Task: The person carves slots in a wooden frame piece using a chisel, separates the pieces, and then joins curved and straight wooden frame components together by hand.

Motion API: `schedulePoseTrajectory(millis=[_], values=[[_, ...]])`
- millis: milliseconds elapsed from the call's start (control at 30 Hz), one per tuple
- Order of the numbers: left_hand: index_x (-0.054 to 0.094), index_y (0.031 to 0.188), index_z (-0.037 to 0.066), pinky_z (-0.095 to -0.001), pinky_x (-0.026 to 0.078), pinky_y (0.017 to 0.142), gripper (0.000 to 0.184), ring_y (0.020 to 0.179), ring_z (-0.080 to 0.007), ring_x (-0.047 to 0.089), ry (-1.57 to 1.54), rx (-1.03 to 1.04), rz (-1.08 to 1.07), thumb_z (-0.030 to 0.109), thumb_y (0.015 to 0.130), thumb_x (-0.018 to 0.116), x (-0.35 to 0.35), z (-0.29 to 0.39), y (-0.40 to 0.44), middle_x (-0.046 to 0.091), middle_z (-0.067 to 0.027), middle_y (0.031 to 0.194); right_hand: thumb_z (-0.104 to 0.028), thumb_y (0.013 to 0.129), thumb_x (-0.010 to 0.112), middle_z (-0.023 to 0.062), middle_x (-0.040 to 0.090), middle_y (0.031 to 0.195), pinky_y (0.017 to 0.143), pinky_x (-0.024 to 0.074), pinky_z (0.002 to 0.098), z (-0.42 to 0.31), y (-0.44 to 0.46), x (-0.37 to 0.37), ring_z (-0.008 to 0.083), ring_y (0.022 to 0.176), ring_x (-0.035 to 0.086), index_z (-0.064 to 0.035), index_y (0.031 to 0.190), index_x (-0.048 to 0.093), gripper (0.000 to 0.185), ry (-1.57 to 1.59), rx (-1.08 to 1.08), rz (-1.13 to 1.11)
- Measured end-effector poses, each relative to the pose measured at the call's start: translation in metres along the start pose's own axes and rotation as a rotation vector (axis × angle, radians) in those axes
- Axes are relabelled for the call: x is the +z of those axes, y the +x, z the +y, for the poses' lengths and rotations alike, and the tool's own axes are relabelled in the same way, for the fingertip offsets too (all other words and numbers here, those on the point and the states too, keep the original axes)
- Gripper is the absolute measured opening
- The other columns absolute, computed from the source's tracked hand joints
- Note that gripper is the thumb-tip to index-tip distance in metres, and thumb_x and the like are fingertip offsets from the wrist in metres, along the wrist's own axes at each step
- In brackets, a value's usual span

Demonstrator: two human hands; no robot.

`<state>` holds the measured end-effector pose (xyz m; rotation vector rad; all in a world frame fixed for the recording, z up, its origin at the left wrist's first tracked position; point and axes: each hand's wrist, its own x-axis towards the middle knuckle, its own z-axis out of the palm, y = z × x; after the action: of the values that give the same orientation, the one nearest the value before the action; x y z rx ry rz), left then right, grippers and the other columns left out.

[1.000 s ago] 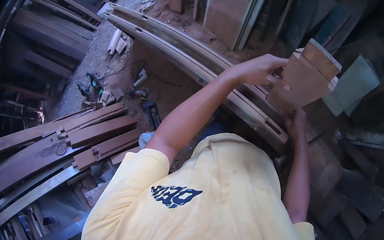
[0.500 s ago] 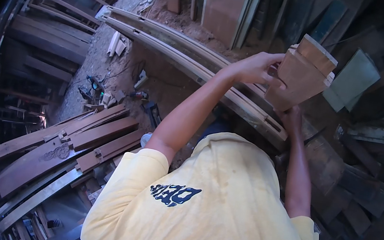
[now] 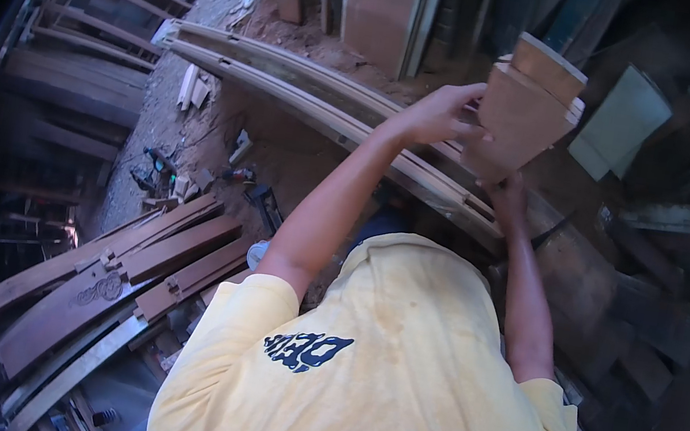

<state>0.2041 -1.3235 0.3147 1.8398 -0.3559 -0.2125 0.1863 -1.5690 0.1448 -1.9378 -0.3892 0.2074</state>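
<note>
In the head view a reddish-brown wooden board (image 3: 517,121) with a stepped end is held up at a tilt, its stepped end pointing away from me. A paler block-like piece (image 3: 549,69) shows at that end; whether it is a separate part I cannot tell. My left hand (image 3: 441,118) is closed on the board's left edge, thumb across its near face. Lower down, my right hand (image 3: 509,203) grips near the bottom end, its fingers partly hidden by the wood. Below and behind both hands runs a long, grooved wooden frame (image 3: 323,123).
Stacked planks, one with carving (image 3: 97,290), lie at lower left. Tools (image 3: 157,170) and offcuts rest on the dusty ground. Pale boards (image 3: 622,123) and dark scrap wood stand at right. A door-like panel (image 3: 380,11) leans at the back, and frames (image 3: 114,3) stand at far left.
The view has shifted slightly, so most of the scene sits further left. Both hands and the board appear a little higher and further left; both grips stay the same.
</note>
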Motion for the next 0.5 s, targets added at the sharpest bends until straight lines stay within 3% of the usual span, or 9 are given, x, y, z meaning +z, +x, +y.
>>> schedulePoseTrajectory(millis=[67, 100, 167, 233, 367, 433, 500], values=[[0.06, 0.132, 0.003, -0.0393, 0.05, 0.105, 0.059, 0.118, -0.0221, 0.065, 0.038, 0.004, -0.003, 0.015, 0.08, 0.086, -0.001, -0.002, -0.001, 0.07, -0.0115, 0.122, -0.019, 0.076, 0.087, 0.0183, 0.067, 0.12, 0.097, 0.0493, 0.0455, -0.002, -0.013, -0.004, 0.0357, 0.112, 0.064, -0.0041, 0.135, 0.059, 0.067, -0.515, -0.081, 0.141], [0.06, 0.132, 0.003, -0.0393, 0.05, 0.105, 0.059, 0.118, -0.0221, 0.065, 0.031, 0.011, -0.027, 0.015, 0.08, 0.086, 0.001, -0.002, -0.001, 0.07, -0.0115, 0.122, -0.019, 0.076, 0.087, 0.0183, 0.067, 0.12, 0.097, 0.0493, 0.0455, 0.001, -0.025, -0.008, 0.0357, 0.112, 0.064, -0.0041, 0.135, 0.059, 0.067, -0.522, -0.063, 0.158], [0.059, 0.133, 0.002, -0.0394, 0.051, 0.102, 0.065, 0.115, -0.0238, 0.065, 0.036, -0.054, 0.006, 0.017, 0.077, 0.087, 0.001, -0.001, -0.002, 0.071, -0.0138, 0.119, -0.019, 0.081, 0.082, 0.0214, 0.059, 0.126, 0.099, 0.0466, 0.0477, 0.008, -0.055, -0.012, 0.0403, 0.117, 0.059, -0.0016, 0.131, 0.054, 0.06, -0.311, 0.158, 0.551], [0.059, 0.133, 0.003, -0.0397, 0.05, 0.103, 0.065, 0.117, -0.024, 0.065, 0.036, -0.078, -0.015, 0.018, 0.076, 0.088, 0.001, -0.003, -0.002, 0.07, -0.0132, 0.121, -0.019, 0.084, 0.079, 0.0246, 0.06, 0.123, 0.098, 0.0473, 0.0471, 0.005, -0.089, -0.023, 0.0405, 0.117, 0.059, 0.0009, 0.12, 0.053, 0.049, -0.405, 0.464, 0.708], [0.058, 0.135, 0.002, -0.0389, 0.049, 0.105, 0.067, 0.118, -0.0226, 0.063, -0.04, -0.109, -0.014, 0.017, 0.078, 0.089, 0.002, -0.004, -0.002, 0.069, -0.0107, 0.124, -0.028, 0.09, 0.074, 0.0264, 0.061, 0.119, 0.094, 0.0469, 0.0511, 0.046, -0.132, -0.03, 0.0421, 0.111, 0.062, -0.0012, 0.113, 0.05, 0.043, -0.503, 0.558, 0.622], [0.056, 0.136, 0.001, -0.0383, 0.048, 0.106, 0.068, 0.119, -0.0213, 0.062, -0.076, -0.131, -0.03, 0.017, 0.079, 0.089, 0.001, -0.005, -0.002, 0.068, -0.0092, 0.126, -0.03, 0.09, 0.072, 0.0309, 0.061, 0.121, 0.094, 0.0464, 0.0515, 0.055, -0.139, -0.028, 0.0437, 0.114, 0.063, -0.0022, 0.117, 0.046, 0.046, -0.348, 0.753, 0.387], [0.054, 0.138, 0.0, -0.0377, 0.048, 0.106, 0.071, 0.118, -0.0209, 0.061, -0.099, -0.153, -0.025, 0.017, 0.079, 0.089, 0.001, -0.009, 0.0, 0.067, -0.0089, 0.127, -0.031, 0.091, 0.072, 0.031, 0.061, 0.123, 0.094, 0.0465, 0.0514, 0.061, -0.142, -0.029, 0.0441, 0.115, 0.063, -0.0027, 0.12, 0.045, 0.049, -0.359, 0.758, 0.455]])
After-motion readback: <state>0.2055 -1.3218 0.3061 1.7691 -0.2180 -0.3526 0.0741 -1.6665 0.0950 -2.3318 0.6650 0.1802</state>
